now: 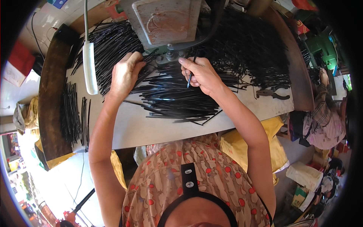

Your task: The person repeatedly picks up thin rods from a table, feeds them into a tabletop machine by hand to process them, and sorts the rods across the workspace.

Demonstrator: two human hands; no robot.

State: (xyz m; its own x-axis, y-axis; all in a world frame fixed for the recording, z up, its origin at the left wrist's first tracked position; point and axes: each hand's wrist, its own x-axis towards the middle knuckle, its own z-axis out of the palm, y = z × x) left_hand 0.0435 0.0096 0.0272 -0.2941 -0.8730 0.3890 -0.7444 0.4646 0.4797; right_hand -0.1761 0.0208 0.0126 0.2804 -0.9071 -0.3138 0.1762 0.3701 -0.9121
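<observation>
My right hand (200, 74) is closed round a thin black strip (188, 82), held nearly upright just right of the machine's metal fitting (169, 56). On the other side of that fitting, my left hand (126, 75) is pinched, with thin black strips (150, 59) at its fingertips; how many it grips is hidden. Between and below my hands a loose pile of black strips (177, 99) lies on the pale worktable (124, 130). The grey machine head (166, 22) stands above the fitting, its face worn and rust-stained.
More black strips are heaped at the back left (109, 45) and back right (253, 45). Bundled strips (71, 113) lie by the table's left wooden rim (53, 98). Pliers (273, 93) rest at the right. A white lamp (89, 68) hangs at left. Another person (327, 121) works at far right.
</observation>
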